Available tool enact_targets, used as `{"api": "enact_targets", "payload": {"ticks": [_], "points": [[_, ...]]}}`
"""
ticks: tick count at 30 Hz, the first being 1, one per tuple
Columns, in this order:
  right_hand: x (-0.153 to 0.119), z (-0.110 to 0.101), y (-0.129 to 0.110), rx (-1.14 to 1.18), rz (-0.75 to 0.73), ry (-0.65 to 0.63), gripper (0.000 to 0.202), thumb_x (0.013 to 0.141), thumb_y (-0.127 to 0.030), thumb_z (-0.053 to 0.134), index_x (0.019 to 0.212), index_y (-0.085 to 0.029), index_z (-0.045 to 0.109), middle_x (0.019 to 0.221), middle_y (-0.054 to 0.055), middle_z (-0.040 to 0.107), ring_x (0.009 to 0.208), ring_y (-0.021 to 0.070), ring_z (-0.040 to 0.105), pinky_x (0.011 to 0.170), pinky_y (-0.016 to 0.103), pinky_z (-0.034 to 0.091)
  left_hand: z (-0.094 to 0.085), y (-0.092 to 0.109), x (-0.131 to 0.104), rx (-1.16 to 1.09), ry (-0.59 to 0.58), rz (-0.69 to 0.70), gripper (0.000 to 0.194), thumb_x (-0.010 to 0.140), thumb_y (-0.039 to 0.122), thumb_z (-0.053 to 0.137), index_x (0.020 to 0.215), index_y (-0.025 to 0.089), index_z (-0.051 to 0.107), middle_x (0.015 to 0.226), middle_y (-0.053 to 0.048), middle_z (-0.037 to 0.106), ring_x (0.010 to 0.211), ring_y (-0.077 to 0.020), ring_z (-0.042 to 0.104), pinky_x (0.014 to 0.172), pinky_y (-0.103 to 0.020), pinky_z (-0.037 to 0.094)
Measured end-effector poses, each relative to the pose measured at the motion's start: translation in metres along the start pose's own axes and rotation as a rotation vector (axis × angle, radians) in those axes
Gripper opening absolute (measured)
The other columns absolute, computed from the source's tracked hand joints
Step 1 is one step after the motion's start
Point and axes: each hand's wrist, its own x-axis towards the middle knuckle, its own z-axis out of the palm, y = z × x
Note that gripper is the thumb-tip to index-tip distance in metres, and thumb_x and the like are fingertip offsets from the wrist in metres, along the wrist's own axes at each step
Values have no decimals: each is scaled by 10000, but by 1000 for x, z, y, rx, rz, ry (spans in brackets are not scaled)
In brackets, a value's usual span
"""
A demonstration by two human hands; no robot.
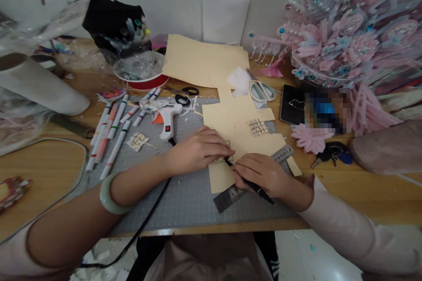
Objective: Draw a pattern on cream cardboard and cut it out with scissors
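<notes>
My right hand [260, 173] grips a black pen [259, 191], its tip touching a sheet of cream card [227, 118]. Flat on the same card, my left hand [198, 149] lies with its fingers stretched toward the pen tip. Black line drawing [220, 158] shows under and beside the left fingertips, partly hidden by them. A second patch of looped black lines [257, 127] sits further right on the card. Partly beneath my right hand and the card's lower edge, a metal ruler [227, 197] lies slanted on the grey cutting mat [184, 210].
A white glue gun [167, 120] with its black cord [151, 210] lies left of the card, near several markers [115, 149]. Scissors [262, 91], a phone [292, 104] and keys [331, 153] are to the right. Pink floral headpieces [349, 39] stand behind them. More card [204, 59] lies at the back.
</notes>
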Motion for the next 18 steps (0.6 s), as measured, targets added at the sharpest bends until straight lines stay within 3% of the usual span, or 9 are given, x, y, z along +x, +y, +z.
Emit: {"api": "enact_targets", "payload": {"ticks": [8, 14, 18], "points": [[-2, -1, 1, 114, 166, 78, 139, 824, -86, 473, 840, -158, 591, 730, 55, 640, 678, 142, 590, 618, 270, 510, 0, 0, -1, -51, -10, -39, 175, 890, 149, 498, 966, 171, 654, 919, -33, 699, 867, -148, 596, 783, -285, 403], [5, -5, 6, 321, 501, 152, 185, 867, -152, 464, 724, -175, 579, 670, 22, 632, 635, 115, 587, 607, 230, 473, 1, 0, -1, -44, -10, -23, 168, 889, 158, 505, 970, 170, 653, 929, -33, 697, 884, -153, 594, 787, -294, 403], [7, -1, 8, 361, 524, 132, 211, 870, -178, 458, 686, -185, 561, 642, 15, 621, 614, 118, 579, 587, 238, 462, 2, 0, -1, -52, 9, -28, 166, 882, 142, 515, 960, 178, 657, 916, -25, 701, 869, -147, 598, 788, -288, 401]]}}
